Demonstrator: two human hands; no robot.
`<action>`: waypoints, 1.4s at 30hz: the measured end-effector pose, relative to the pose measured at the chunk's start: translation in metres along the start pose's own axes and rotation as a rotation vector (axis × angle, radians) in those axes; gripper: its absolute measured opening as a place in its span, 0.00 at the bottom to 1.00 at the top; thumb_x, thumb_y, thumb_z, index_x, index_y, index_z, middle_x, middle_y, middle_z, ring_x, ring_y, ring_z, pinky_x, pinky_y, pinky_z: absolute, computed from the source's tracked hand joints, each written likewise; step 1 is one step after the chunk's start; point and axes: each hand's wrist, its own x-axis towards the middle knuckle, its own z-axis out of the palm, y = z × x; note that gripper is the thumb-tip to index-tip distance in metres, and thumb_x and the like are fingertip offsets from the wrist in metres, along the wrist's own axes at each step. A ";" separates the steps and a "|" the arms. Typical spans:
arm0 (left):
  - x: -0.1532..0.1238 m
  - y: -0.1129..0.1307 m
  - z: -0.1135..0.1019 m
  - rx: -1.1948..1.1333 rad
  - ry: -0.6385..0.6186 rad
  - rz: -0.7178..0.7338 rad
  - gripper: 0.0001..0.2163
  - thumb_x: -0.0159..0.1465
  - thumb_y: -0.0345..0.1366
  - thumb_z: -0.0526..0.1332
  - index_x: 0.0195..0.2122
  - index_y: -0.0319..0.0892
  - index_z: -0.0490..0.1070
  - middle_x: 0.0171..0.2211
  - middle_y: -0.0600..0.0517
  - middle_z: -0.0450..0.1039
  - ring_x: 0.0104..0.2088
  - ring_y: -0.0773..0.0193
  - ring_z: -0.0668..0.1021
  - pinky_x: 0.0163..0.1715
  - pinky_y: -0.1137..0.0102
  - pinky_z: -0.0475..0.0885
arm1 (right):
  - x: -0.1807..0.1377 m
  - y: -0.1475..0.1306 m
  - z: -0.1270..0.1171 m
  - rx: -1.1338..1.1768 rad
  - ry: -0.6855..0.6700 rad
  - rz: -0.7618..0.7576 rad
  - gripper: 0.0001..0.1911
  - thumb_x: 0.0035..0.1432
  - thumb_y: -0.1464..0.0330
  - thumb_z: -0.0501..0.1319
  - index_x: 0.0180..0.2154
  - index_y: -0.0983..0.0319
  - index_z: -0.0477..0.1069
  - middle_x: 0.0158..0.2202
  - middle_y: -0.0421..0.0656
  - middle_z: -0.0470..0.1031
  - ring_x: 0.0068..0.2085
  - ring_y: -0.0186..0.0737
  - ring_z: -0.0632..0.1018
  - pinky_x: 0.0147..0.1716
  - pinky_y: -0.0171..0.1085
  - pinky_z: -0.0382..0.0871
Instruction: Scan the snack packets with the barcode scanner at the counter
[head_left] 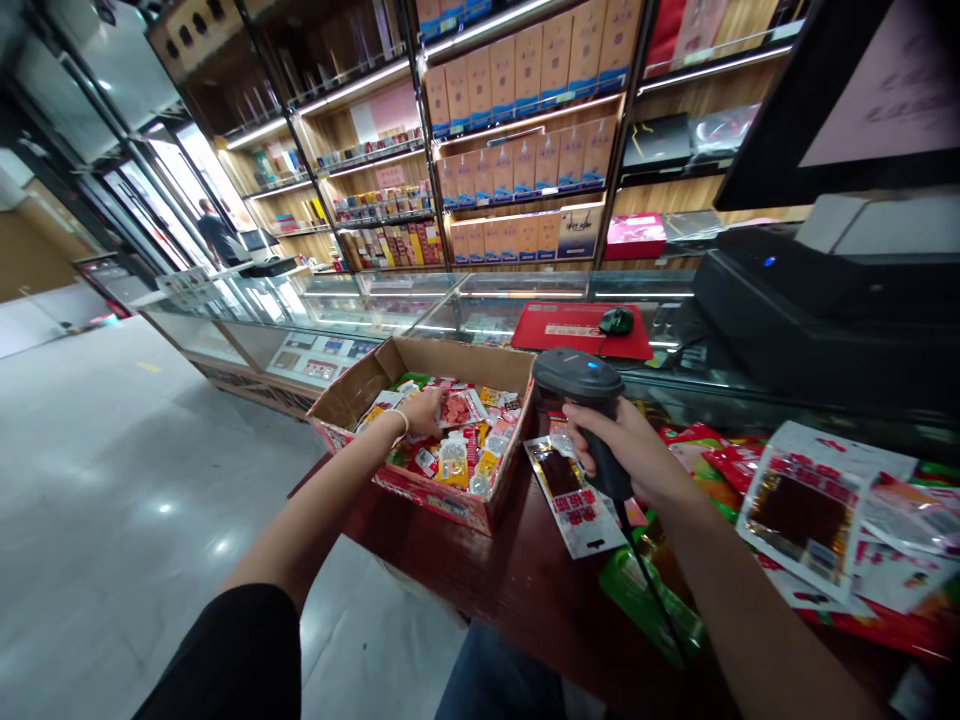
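Observation:
My right hand (630, 445) is wrapped around the handle of a black barcode scanner (577, 375), which has a blue light on top and a cable running down. My left hand (421, 412), with a pale band at the wrist, reaches into an open cardboard box (442, 505). Its fingers close at the edge of a white snack packet (459, 407) with a reddish picture; the fingertips are partly hidden. Small wrapped snacks (454, 460) in yellow, white and red fill the box. Below the scanner, a silver-white snack pouch (574, 495) lies on the dark red wooden top.
More snack pouches (806, 510) lie piled at the right, and a green packet (649, 590) sits under the cable. Behind are a glass counter (420, 290), a red mat (536, 325) with a mouse (616, 321), and a black checkout machine (817, 310). A person (215, 235) stands far left.

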 end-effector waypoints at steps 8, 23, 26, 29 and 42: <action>-0.019 0.026 -0.049 -0.371 0.559 -0.148 0.29 0.56 0.51 0.67 0.54 0.41 0.68 0.50 0.42 0.76 0.50 0.47 0.78 0.49 0.61 0.70 | -0.017 -0.019 -0.005 0.044 0.064 -0.038 0.20 0.51 0.56 0.71 0.32 0.59 0.65 0.18 0.32 0.67 0.16 0.29 0.66 0.14 0.30 0.61; -0.008 0.223 -0.064 -1.448 0.417 0.109 0.12 0.56 0.41 0.62 0.39 0.42 0.71 0.31 0.53 0.77 0.30 0.61 0.77 0.33 0.68 0.73 | -0.073 -0.015 -0.082 0.003 0.260 -0.113 0.19 0.53 0.55 0.70 0.29 0.59 0.64 0.19 0.33 0.65 0.16 0.29 0.65 0.15 0.30 0.59; -0.009 0.260 -0.047 -1.577 0.382 0.122 0.13 0.57 0.42 0.64 0.39 0.41 0.73 0.32 0.51 0.78 0.32 0.59 0.79 0.34 0.66 0.74 | -0.081 -0.005 -0.101 0.021 0.315 -0.141 0.18 0.54 0.55 0.68 0.30 0.59 0.64 0.19 0.32 0.65 0.16 0.29 0.65 0.15 0.30 0.60; -0.010 0.288 -0.022 -1.718 0.339 0.074 0.15 0.54 0.44 0.68 0.38 0.40 0.73 0.32 0.50 0.79 0.34 0.58 0.81 0.35 0.66 0.75 | -0.084 0.007 -0.115 0.032 0.372 -0.143 0.19 0.54 0.55 0.68 0.28 0.59 0.63 0.20 0.33 0.65 0.16 0.29 0.65 0.15 0.30 0.61; 0.003 0.302 0.078 -1.923 0.310 -0.163 0.22 0.55 0.46 0.68 0.49 0.48 0.66 0.32 0.57 0.72 0.25 0.72 0.73 0.24 0.77 0.66 | -0.086 0.017 -0.125 0.044 0.412 -0.121 0.20 0.54 0.55 0.68 0.25 0.60 0.64 0.19 0.34 0.65 0.15 0.30 0.65 0.14 0.31 0.62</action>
